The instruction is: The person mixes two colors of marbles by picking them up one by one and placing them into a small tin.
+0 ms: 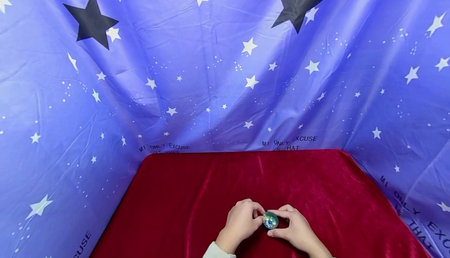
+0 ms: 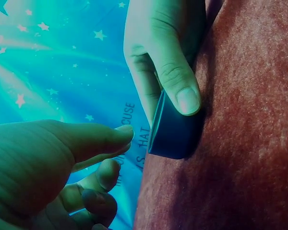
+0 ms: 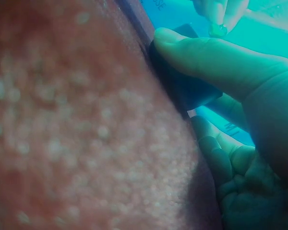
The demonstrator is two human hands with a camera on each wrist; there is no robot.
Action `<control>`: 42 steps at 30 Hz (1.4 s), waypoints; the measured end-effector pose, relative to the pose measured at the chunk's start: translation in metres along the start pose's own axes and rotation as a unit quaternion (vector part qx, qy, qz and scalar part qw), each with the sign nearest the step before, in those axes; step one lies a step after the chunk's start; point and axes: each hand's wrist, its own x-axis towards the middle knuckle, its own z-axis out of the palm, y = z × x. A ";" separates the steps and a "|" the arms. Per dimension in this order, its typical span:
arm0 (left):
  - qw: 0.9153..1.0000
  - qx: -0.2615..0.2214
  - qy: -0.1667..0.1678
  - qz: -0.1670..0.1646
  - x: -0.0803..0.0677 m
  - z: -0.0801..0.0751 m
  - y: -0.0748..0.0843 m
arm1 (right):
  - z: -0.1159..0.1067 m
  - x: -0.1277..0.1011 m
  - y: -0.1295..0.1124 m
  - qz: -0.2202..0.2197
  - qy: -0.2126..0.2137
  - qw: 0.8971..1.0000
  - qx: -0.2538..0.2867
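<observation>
Near the table's front, a small round container (image 1: 270,219) rests on the red cloth, its rounded top opening facing up with shiny green and blue inside. Its dark, smooth side wall (image 2: 175,132) shows in the left wrist view. My right hand (image 1: 298,228) grips that container between thumb and fingers from the right. Just at the left of its rim is my left hand (image 1: 243,219), thumb and forefinger brought together. In the right wrist view those fingertips pinch a tiny shiny green piece (image 3: 218,30), whose exact kind is too small to tell.
A red velvet cloth (image 1: 175,195) covers the table, its far edge meeting the hangings. Blue-purple curtains (image 1: 211,63) printed with stars and lettering surround it on the back, left and right. A pale sleeve (image 1: 218,251) covers the left wrist.
</observation>
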 end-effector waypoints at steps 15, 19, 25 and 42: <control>1.000 0.010 -0.001 0.005 -0.002 0.007 -0.001 | 0.001 -0.001 0.001 -0.018 0.014 1.000 0.002; 1.000 0.011 -0.003 0.007 -0.002 0.008 -0.001 | 0.001 -0.001 0.001 -0.023 0.014 1.000 0.005; 1.000 0.014 -0.003 0.008 -0.003 0.009 0.000 | 0.000 0.000 0.000 -0.030 0.012 0.999 0.001; 1.000 0.011 -0.006 0.009 -0.004 0.007 0.000 | 0.000 0.000 0.001 -0.027 0.010 1.000 0.002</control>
